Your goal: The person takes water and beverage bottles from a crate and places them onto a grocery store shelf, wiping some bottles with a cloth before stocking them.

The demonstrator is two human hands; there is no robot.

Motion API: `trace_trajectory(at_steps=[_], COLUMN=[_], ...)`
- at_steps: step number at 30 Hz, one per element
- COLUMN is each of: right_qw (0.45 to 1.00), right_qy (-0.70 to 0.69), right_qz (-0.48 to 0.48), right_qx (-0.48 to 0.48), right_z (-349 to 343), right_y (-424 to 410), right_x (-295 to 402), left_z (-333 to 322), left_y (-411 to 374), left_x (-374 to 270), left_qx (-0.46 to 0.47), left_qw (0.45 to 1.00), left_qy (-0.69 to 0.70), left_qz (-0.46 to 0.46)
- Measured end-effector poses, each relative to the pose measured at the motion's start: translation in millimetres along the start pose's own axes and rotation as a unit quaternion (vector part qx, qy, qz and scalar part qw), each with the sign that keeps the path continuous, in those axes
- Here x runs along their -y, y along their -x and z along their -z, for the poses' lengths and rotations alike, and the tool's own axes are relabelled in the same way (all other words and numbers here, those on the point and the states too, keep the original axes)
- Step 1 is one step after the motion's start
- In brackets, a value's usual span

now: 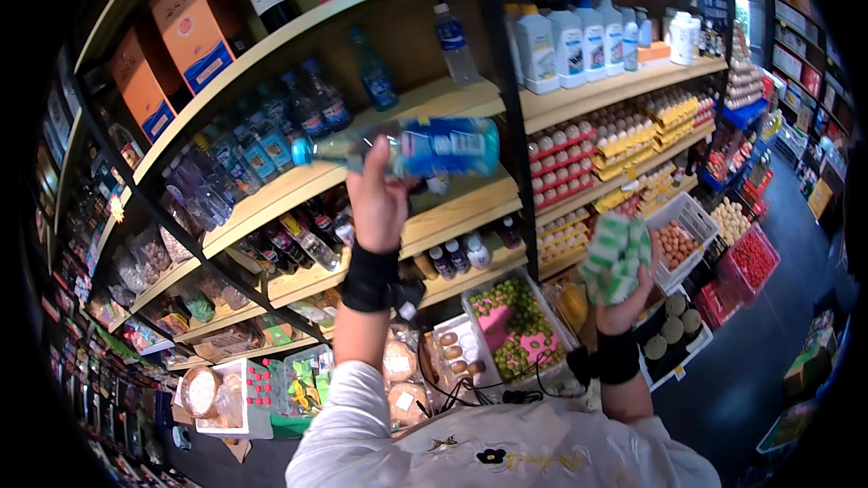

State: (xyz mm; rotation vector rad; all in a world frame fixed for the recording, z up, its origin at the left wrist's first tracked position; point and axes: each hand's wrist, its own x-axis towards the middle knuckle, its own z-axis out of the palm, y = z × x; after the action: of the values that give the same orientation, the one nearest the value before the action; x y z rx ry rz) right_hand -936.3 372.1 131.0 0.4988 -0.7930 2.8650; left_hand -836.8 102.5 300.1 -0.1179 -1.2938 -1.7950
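My left hand is raised before the drink shelf and grips a plastic drink bottle with a blue label. The bottle lies sideways, its light-blue cap pointing left. At the right, my right hand holds a green-and-white checked cloth, bunched up and somewhat blurred, in front of the egg racks. A black band is around each wrist. Behind the held bottle, a blue-green bottle and a clear bottle with a blue label stand on the wooden shelf.
Wooden shelves with black metal posts hold bottles, detergent jugs and egg trays. Below stand a crate of green fruit, a white foam box and a grey crate of brown eggs. An aisle floor shows at the right.
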Motion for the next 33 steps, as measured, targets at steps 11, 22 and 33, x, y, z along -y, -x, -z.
trace_trajectory(at_steps=[11,22,33], right_qw=[0.975,0.924,0.941], right_qy=[0.127,-0.114,-0.057], right_qz=[0.022,-0.349,-0.323], right_qx=[0.178,0.105,0.083], right_z=[-2,76,62], right_y=[23,45,106], right_x=[89,99,63], left_z=[-92,-101,-115], left_y=[209,232,259], left_x=[89,73,86], left_qx=[0.127,0.394,0.297], left_qw=[0.990,0.919,0.950], left_qy=[0.047,0.001,-0.094], left_qz=[0.024,0.035,0.029])
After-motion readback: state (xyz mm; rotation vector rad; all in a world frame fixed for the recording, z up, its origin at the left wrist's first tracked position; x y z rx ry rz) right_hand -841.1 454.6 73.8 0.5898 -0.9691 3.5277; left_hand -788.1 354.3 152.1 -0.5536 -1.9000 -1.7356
